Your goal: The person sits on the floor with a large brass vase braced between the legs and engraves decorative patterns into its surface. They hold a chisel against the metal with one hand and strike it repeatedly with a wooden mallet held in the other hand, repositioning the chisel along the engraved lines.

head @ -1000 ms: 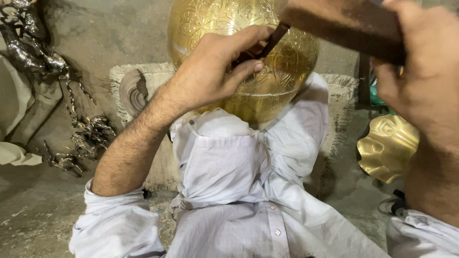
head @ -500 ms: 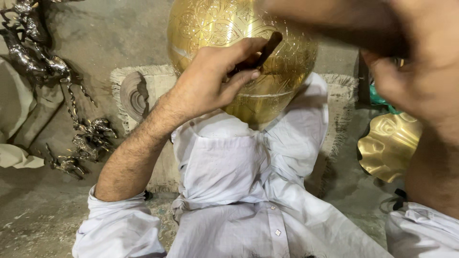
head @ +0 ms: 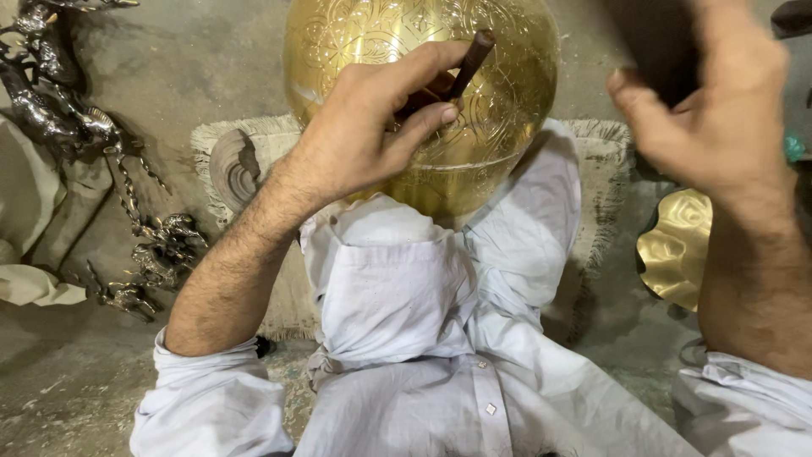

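Note:
A large round brass vessel (head: 507, 93) with engraved floral patterns rests between my knees, on my white trousers (head: 397, 305). My left hand (head: 364, 135) lies against its surface and grips a short dark chisel (head: 469, 59), whose tip touches the brass. My right hand (head: 710, 110) is raised at the upper right, closed around the dark blurred handle of a hammer (head: 655, 42); the hammer's head is out of view.
Dark metal animal figurines (head: 59, 101) and smaller ones (head: 161, 254) lie on the floor at the left. A fringed mat (head: 245, 169) sits under the vessel. A wavy-edged brass plate (head: 677, 245) lies at the right.
My right hand with the hammer has swung up and away to the right from over the chisel. The left hand keeps the chisel on the brass.

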Motion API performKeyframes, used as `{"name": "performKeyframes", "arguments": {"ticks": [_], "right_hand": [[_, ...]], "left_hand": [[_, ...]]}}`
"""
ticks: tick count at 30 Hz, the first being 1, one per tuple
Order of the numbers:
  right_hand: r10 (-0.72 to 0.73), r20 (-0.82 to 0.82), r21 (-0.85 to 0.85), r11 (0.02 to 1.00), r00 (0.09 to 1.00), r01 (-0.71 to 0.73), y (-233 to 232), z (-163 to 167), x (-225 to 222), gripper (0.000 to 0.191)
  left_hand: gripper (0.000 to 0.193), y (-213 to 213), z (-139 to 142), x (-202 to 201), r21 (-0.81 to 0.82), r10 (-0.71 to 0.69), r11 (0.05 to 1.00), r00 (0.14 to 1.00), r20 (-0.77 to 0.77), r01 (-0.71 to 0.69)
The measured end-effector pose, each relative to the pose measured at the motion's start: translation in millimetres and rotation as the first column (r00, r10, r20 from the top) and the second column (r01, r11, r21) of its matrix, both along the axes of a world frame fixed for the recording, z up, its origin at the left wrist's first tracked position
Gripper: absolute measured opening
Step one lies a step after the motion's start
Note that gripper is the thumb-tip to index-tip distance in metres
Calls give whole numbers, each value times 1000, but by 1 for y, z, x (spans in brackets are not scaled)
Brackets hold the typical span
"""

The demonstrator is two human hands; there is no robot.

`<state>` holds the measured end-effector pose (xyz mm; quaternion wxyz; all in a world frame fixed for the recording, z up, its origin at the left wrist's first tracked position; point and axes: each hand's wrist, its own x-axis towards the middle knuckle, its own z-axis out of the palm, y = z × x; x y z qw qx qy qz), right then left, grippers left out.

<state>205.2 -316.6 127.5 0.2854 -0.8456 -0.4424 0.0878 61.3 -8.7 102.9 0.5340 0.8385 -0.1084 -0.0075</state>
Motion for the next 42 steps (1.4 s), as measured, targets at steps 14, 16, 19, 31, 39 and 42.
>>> {"name": "performKeyframes", "arguments": {"ticks": [14, 16, 19, 31, 39, 42], "right_hand": [[117, 216, -241, 968, 969, -63, 14, 27, 4, 36], [123, 196, -219, 973, 973, -79, 6, 22, 7, 34], [68, 3, -85, 994, 998, -67, 1, 17, 7, 30], [100, 393, -99, 993, 914, -67, 5, 18, 0, 58], [-120, -34, 133, 983, 992, 123, -25, -26, -14, 54], [-128, -304, 370, 897, 944, 240, -24, -34, -26, 56]], "left_hand": [[43, 1, 5, 1, 34, -6, 999, 1000, -8, 6], [42, 1, 5, 3, 52, -16, 999, 1000, 5, 16], [43, 1, 5, 5, 56, -34, 998, 999, 1, 34], [42, -1, 9, 17, 62, -121, 991, 992, -20, 122], [43, 1, 17, 29, 118, -208, 970, 976, -61, 214], [40, 1, 16, 34, 80, -248, 964, 967, -62, 252]]}}
